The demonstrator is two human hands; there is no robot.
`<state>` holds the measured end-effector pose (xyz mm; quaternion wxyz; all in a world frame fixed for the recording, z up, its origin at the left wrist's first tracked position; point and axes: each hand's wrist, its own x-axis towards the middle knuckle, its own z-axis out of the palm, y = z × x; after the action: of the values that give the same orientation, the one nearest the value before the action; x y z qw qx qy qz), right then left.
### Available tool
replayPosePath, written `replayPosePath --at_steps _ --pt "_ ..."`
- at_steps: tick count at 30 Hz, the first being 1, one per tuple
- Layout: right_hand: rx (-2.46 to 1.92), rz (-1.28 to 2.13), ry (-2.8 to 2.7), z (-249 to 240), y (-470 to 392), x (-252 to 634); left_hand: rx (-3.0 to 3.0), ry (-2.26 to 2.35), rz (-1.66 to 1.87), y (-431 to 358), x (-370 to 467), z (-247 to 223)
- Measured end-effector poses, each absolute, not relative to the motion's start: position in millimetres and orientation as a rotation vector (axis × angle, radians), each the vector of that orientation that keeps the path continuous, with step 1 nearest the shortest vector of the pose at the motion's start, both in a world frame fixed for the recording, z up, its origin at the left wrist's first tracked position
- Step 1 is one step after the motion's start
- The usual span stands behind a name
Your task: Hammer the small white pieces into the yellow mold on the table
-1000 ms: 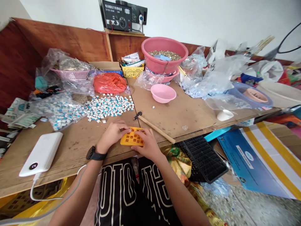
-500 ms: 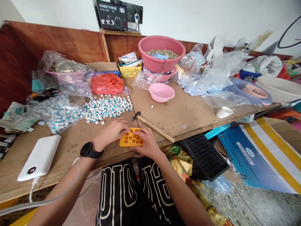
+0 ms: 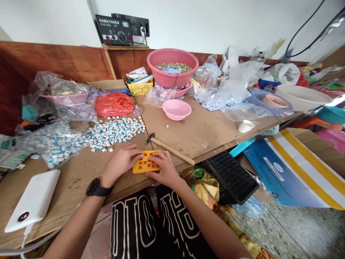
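Observation:
A yellow slotted tray point(image 3: 147, 166), with several square recesses, lies near the table's front edge between my hands. My right hand point(image 3: 166, 168) grips its right side, fingers over the top and thumb at the near edge. At the tray's upper left, my left hand point(image 3: 124, 158) has its fingers bent and pressed together against it; whatever they may pinch is hidden. A hammer point(image 3: 172, 149) with a wooden handle rests just behind the tray, to the right. Small white-and-blue pieces point(image 3: 115, 131) are heaped beyond my left hand.
A small pink bowl point(image 3: 176, 110) stands behind the hammer, before a large pink basin point(image 3: 172, 77) of metal bits. A white power bank point(image 3: 35, 198) with a cable lies at left. A white cup point(image 3: 245, 126) lies near the right edge; a red bag point(image 3: 114, 104) sits behind the pieces.
The camera view has shifted, so the table's contents appear further left. Both hands stay at the yellow tray, with only slight finger movement.

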<state>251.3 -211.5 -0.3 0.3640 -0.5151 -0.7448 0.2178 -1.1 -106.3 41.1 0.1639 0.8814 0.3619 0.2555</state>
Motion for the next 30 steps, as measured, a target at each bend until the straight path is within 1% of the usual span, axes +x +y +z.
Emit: replayPosePath --at_steps 3,5,7,9,13,15,17,21,26,30 --pt "-1.251 0.542 -1.92 9 -215 262 2.555 1.001 0.679 -104 -6 43" --pt "-1.292 0.452 -1.847 15 -213 278 2.548 0.999 0.72 -103 -9 41" --pt "-1.498 0.307 -1.783 19 -204 298 2.538 1.004 0.781 -106 -10 35" --pt "-1.752 0.226 -1.859 20 -190 318 2.543 1.034 0.816 -110 -10 30" --pt "-1.993 0.312 -2.111 21 -167 347 2.548 1.123 0.905 -118 -12 28" --pt "-1.97 0.347 -2.123 22 -167 356 2.506 1.219 1.009 -119 -18 30" --pt "-1.843 0.414 -2.092 24 -177 362 2.428 1.365 1.092 -118 -27 31" --pt "-1.599 0.605 -2.052 31 -209 365 2.302 1.588 1.045 -111 -45 32" --pt "-1.446 0.625 -2.09 47 -238 350 2.361 1.527 0.975 -105 -44 23" --pt "-1.44 0.597 -2.07 43 -248 333 2.4 1.516 0.946 -97 -34 12"
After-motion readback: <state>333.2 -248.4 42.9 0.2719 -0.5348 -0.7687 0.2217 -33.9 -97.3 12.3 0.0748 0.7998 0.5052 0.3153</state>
